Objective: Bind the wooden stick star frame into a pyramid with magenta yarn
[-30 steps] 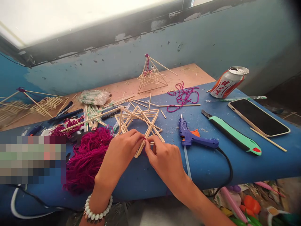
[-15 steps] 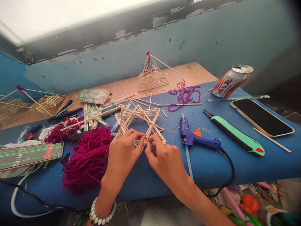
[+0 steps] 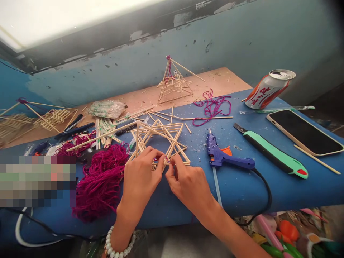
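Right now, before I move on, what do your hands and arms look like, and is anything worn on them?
The left hand and right hand are bare, with no gloves, and no sleeves show on the forearms. The left wrist wears a bracelet of round white beads; nothing shows worn on the right wrist.

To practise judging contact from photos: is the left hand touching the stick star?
Touching. The head view shows the left hand with its fingertips closed on the sticks at the near edge of the stick star.

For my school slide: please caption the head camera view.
Left hand and right hand hold yarn on a stick frame beside a glue gun.
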Tool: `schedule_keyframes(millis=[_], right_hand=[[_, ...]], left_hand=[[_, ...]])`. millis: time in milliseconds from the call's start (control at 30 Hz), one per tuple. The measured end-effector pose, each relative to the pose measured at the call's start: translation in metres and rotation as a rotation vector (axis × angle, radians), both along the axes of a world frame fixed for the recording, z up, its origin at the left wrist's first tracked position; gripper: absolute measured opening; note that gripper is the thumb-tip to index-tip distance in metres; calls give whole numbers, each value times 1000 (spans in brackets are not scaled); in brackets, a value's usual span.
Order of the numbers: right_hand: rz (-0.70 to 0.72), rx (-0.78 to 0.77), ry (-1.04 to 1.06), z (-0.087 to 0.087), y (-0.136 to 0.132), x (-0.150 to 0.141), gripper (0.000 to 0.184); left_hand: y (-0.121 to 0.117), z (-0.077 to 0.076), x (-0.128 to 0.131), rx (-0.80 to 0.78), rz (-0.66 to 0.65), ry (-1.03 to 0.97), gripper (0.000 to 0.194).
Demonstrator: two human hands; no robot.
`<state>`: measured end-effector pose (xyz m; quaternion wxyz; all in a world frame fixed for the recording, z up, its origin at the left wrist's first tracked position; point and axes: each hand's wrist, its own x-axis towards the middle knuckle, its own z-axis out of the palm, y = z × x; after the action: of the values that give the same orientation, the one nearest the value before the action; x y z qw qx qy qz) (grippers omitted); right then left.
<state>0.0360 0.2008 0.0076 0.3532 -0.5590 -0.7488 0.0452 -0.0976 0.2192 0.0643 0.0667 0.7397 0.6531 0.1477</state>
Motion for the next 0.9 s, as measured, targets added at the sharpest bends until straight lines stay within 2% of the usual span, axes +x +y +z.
schedule_keyframes(millis=[100, 233, 333, 433, 533, 700, 900], right_hand=[[-18, -49, 13, 4, -4, 0, 15], [-26, -121, 42, 8, -11, 0, 14], [-22, -131, 53, 7, -15, 1, 14], [-22, -127, 54, 5, -18, 3, 14], [-16, -128, 43, 4, -20, 5, 11], [10, -153, 65, 2, -20, 7, 13], [45, -193, 159, 4, -23, 12, 15]], left_hand=[[-1, 0, -1, 2, -31, -27, 17], [-7, 2, 0, 35, -32, -31, 30], [-13, 2, 6, 76, -3, 9, 23], [-16, 2, 13, 133, 81, 108, 14], [-15, 2, 18, 133, 140, 192, 15], [-12, 0, 20, 62, 140, 191, 17], [-11, -3, 21, 95, 90, 138, 16]])
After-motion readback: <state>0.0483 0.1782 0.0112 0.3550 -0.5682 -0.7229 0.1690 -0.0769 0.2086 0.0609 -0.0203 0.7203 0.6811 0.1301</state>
